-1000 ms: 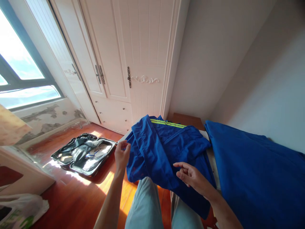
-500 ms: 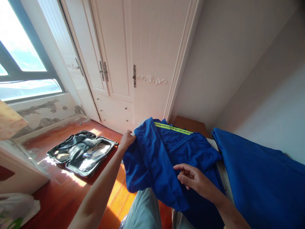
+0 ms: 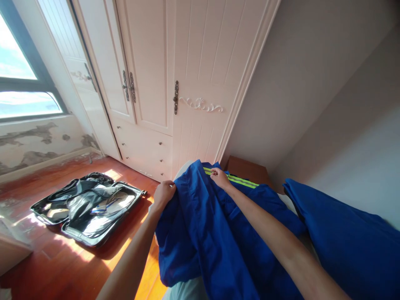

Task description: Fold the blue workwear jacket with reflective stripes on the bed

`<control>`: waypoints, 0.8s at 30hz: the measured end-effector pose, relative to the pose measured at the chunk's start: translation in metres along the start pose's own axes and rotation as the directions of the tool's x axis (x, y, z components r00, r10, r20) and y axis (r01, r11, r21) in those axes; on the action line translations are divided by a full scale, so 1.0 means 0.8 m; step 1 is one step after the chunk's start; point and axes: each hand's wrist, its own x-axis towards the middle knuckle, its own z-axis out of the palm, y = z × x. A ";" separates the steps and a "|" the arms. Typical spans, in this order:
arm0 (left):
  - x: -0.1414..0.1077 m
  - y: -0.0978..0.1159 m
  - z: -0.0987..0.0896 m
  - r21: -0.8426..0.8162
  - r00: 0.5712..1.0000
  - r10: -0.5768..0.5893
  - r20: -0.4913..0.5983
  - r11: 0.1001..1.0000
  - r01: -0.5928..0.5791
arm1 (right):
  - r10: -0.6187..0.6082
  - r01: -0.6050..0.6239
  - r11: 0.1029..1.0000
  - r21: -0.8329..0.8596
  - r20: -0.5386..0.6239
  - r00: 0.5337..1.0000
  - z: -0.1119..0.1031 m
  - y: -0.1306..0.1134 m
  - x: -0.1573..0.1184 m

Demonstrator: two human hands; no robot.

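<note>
A blue work jacket (image 3: 215, 233) with a yellow-and-grey reflective stripe (image 3: 242, 181) lies spread in front of me, one sleeve running down across it. My left hand (image 3: 165, 193) is closed on the jacket's far left edge. Over the stripe near the far edge is my right hand (image 3: 220, 178), its thumb and fingers drawn together. Whether cloth is pinched between those fingertips is too small to see. My right forearm covers part of the jacket's right half.
An open suitcase (image 3: 87, 208) with things in it lies on the reddish wooden floor (image 3: 78, 266) to the left. Ahead stands a white wardrobe (image 3: 150, 75). More blue cloth (image 3: 350, 233) lies at the right, and a brown wooden piece (image 3: 246, 168) stands by the wall.
My right hand has moved from above the jacket's middle, fingers loosely apart, up and away to the stripe, and has closed. The left hand keeps hold. The view has turned slightly right.
</note>
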 end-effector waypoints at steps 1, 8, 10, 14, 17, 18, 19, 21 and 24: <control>-0.001 -0.002 0.000 -0.012 1.000 0.002 -0.018 1.000 -0.002 | -0.014 0.013 0.999 -0.030 -0.026 1.000 0.009 0.004 0.015; -0.011 -0.008 0.011 -0.006 0.988 -0.034 -0.153 0.999 0.033 | -0.159 0.160 0.966 -0.205 0.024 0.987 0.040 0.032 0.041; -0.012 -0.006 0.012 0.001 0.985 -0.059 -0.159 0.998 0.060 | -0.189 0.194 0.949 -0.247 0.044 0.981 0.037 0.040 0.035; -0.013 -0.004 0.010 -0.074 0.983 -0.082 -0.164 0.995 0.070 | -0.206 0.214 0.925 -0.313 0.061 0.977 0.029 0.051 0.030; -0.015 -0.004 0.010 -0.092 0.979 -0.090 -0.182 0.993 0.074 | -0.199 0.212 0.914 -0.347 0.073 0.977 0.027 0.051 0.030; -0.015 -0.005 0.010 -0.096 0.979 -0.088 -0.186 0.993 0.071 | -0.195 0.209 0.910 -0.359 0.077 0.978 0.028 0.050 0.031; -0.014 -0.006 0.011 -0.105 0.979 -0.083 -0.186 0.992 0.064 | -0.189 0.205 0.906 -0.371 0.080 0.979 0.029 0.049 0.031; -0.012 -0.009 0.013 -0.144 0.981 -0.072 -0.178 0.988 0.046 | -0.172 0.192 0.898 -0.396 0.087 0.981 0.032 0.046 0.031; -0.006 -0.014 0.017 -0.216 0.980 -0.062 -0.187 0.976 0.021 | -0.142 0.175 0.888 -0.425 0.109 0.984 0.034 0.039 0.032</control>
